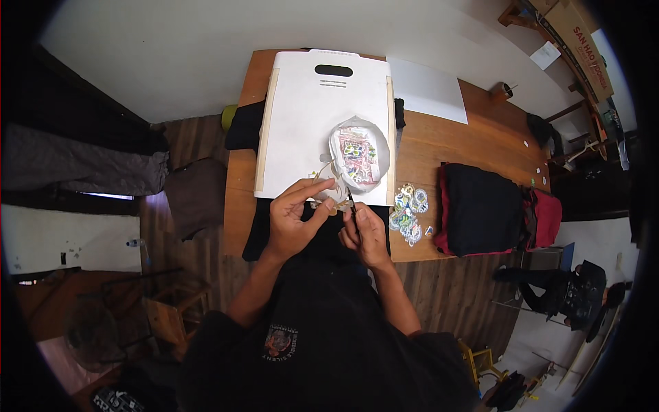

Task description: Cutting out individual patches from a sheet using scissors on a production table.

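My left hand [292,216] pinches a pale, translucent sheet piece [334,195] with loose cut strips curling from its edge. Close on its right, the fingers of my right hand [367,235] are closed around a slim dark tool [351,198]; its kind is too small to make out. Both hands are at the near edge of a white board [295,130] with a dark handle slot. Just beyond them stands a round white container [384,141] holding colourful printed scraps [358,156]. A pile of cut-out colourful stickers [410,209] lies right of my right hand.
Under the board is a brown wooden table [432,147]. A black and red bag [484,211] rests on its right part, and a white sheet [427,89] lies at the back. A brown stool [198,196] stands to the left. Someone in dark clothes [580,292] is at the far right.
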Available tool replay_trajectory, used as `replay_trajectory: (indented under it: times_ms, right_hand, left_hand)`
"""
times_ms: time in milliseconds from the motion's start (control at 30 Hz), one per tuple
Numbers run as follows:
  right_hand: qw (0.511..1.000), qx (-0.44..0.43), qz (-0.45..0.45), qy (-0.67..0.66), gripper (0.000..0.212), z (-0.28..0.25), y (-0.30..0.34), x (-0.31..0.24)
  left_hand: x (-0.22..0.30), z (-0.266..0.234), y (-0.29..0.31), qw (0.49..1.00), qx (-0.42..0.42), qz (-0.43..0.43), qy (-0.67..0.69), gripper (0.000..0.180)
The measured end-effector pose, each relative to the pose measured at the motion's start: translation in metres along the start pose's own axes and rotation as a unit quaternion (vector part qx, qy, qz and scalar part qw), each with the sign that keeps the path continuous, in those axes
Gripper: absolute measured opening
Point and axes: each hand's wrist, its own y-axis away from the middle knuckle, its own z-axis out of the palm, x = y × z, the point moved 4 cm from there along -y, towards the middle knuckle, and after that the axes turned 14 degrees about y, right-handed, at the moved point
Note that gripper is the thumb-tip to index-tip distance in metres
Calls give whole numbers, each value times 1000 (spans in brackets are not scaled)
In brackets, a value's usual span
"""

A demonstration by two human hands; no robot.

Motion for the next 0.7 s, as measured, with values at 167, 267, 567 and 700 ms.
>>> replay_trajectory:
  times_ms: [167, 267, 567, 700]
  right_hand:
    - [1000, -1, 2, 9, 36, 1, 0, 0]
    - [1000, 5, -5, -9, 36, 0, 1, 1]
    - [1000, 7, -5, -23, 36, -3, 0, 1]
    - [999, 29, -18, -4, 36, -4, -4, -3]
  left_hand:
    - [0, 0, 0, 1000, 0, -1, 0, 34]
    - [0, 0, 0, 1000, 0, -1, -3, 34]
    - [-2, -3, 2, 999, 10, -27, 28, 35]
    - [-1, 0, 2, 998, 4, -14, 54, 34]
